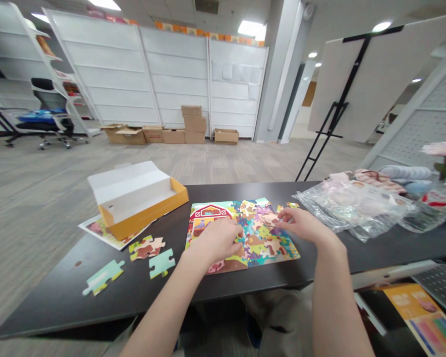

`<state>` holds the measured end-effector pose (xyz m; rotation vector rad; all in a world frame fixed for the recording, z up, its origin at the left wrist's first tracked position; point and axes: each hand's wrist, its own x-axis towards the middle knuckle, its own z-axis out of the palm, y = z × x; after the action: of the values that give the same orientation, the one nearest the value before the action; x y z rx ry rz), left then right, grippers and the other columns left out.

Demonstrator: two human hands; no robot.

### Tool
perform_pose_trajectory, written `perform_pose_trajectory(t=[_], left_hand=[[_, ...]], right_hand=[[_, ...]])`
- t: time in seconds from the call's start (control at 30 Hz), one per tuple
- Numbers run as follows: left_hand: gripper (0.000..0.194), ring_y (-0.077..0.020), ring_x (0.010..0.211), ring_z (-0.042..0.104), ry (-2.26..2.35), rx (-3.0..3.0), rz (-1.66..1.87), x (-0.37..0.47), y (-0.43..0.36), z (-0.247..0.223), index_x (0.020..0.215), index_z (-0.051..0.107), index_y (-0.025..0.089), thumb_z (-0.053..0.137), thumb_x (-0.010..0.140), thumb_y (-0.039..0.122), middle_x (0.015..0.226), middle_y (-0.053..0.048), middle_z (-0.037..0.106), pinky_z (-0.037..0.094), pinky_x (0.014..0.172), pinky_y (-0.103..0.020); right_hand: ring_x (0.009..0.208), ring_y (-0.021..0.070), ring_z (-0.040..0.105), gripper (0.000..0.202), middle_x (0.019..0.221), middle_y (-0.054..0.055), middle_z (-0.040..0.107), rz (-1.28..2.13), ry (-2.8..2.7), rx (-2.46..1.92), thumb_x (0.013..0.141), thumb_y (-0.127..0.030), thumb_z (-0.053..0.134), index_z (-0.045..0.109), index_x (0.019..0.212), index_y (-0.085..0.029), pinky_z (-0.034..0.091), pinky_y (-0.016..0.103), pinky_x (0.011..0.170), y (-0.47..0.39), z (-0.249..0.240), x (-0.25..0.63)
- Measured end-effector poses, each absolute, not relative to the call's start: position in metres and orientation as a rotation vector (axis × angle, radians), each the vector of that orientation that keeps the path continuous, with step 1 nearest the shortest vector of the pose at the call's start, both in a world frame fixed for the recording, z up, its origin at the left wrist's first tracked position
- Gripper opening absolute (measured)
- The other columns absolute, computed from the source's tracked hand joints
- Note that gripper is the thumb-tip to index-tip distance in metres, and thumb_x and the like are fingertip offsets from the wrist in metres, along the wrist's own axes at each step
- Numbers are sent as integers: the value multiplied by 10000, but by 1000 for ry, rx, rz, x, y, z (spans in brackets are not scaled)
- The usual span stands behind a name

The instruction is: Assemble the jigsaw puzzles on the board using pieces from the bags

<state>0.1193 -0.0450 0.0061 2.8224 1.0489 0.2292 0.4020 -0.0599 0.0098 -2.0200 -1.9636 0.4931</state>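
A colorful farm-scene puzzle board (258, 255) with a red barn on its left half lies on the black table. Several loose jigsaw pieces (249, 208) rest over its right half. My right hand (303, 224) reaches in from the right, its thumb and fingertips closed on a brown-and-cream jigsaw piece (269, 219) just above the board. Over the middle of the board is my left hand (219, 240), palm down with curled fingers; whatever lies under its fingertips is hidden. Left of the board are a green piece (162, 263), a long green piece (104, 277) and brown-patterned pieces (146, 248).
An open yellow box (144, 213) with a white inside stands at the table's left, partly on a printed sheet (113, 238). Crumpled clear plastic bags (357, 203) and folded cloths (379, 179) lie on the right. A black easel (332, 119) stands behind the table.
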Motion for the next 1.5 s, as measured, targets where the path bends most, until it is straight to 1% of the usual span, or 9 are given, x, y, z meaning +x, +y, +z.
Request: perform_pose_trajectory(t=[0.23, 0.33, 0.6, 0.73, 0.87, 0.97, 1.1, 1.23, 1.5], left_hand=[[320, -288, 938, 673, 977, 2912, 183, 148, -50, 1, 930, 712, 179, 703, 836, 485, 963, -92, 723, 525, 783, -367], [342, -283, 934, 673, 968, 2913, 180, 152, -49, 0, 924, 708, 181, 720, 820, 506, 959, -90, 721, 520, 773, -355], [312, -276, 945, 670, 944, 2883, 138, 156, -49, 6, 938, 711, 184, 712, 834, 478, 986, -89, 715, 505, 741, -332], [316, -270, 931, 667, 930, 2880, 131, 158, -48, 4, 934, 715, 188, 696, 847, 492, 981, -89, 714, 504, 748, -330], [319, -271, 934, 667, 925, 2868, 126, 158, -47, 1, 955, 720, 190, 683, 858, 492, 988, -85, 713, 511, 782, -349], [313, -264, 931, 669, 928, 2865, 149, 158, -46, -2, 964, 717, 195, 673, 864, 488, 1001, -83, 707, 512, 793, -349], [338, -271, 939, 668, 932, 2866, 131, 161, -47, -2, 954, 713, 186, 663, 866, 509, 998, -88, 703, 519, 800, -360], [352, -274, 956, 668, 937, 2844, 121, 166, -49, 0, 990, 709, 187, 671, 860, 512, 1034, -85, 703, 526, 791, -362], [333, -273, 946, 671, 947, 2841, 136, 168, -51, -1, 1000, 690, 188, 649, 882, 496, 1024, -85, 698, 524, 761, -354]], right_hand=[[764, 207, 668, 259, 865, 67, 730, 597, -1901, -2003, 727, -357, 758, 714, 917, -187, 487, 279, 668, -68, 9, 415], [761, 209, 668, 233, 864, 76, 731, 549, -1898, -2011, 763, -353, 723, 711, 913, -175, 491, 292, 683, -65, 1, 420], [771, 201, 678, 218, 1009, 90, 756, 347, -1838, -2020, 819, -336, 660, 723, 962, -184, 490, 295, 698, -60, -13, 443], [818, 223, 700, 200, 975, 100, 766, 361, -1713, -2195, 812, -308, 666, 738, 941, -173, 503, 300, 720, -69, -9, 467], [659, 186, 691, 222, 947, 98, 767, 510, -1515, -2281, 840, -307, 627, 727, 980, -167, 498, 276, 598, -82, -2, 489], [692, 188, 700, 190, 893, 91, 768, 432, -1473, -2318, 841, -263, 615, 733, 956, -169, 506, 263, 626, -91, 1, 504], [788, 202, 718, 183, 911, 91, 770, 500, -1520, -2343, 794, -245, 673, 737, 947, -169, 526, 261, 693, -98, -5, 517], [813, 196, 716, 344, 1034, 105, 755, 579, -1549, -2377, 684, -230, 783, 715, 1014, -157, 522, 246, 684, -101, -11, 513], [725, 178, 690, 324, 937, 77, 738, 540, -1577, -2469, 622, -100, 752, 705, 936, -167, 472, 231, 585, -93, -6, 488]])
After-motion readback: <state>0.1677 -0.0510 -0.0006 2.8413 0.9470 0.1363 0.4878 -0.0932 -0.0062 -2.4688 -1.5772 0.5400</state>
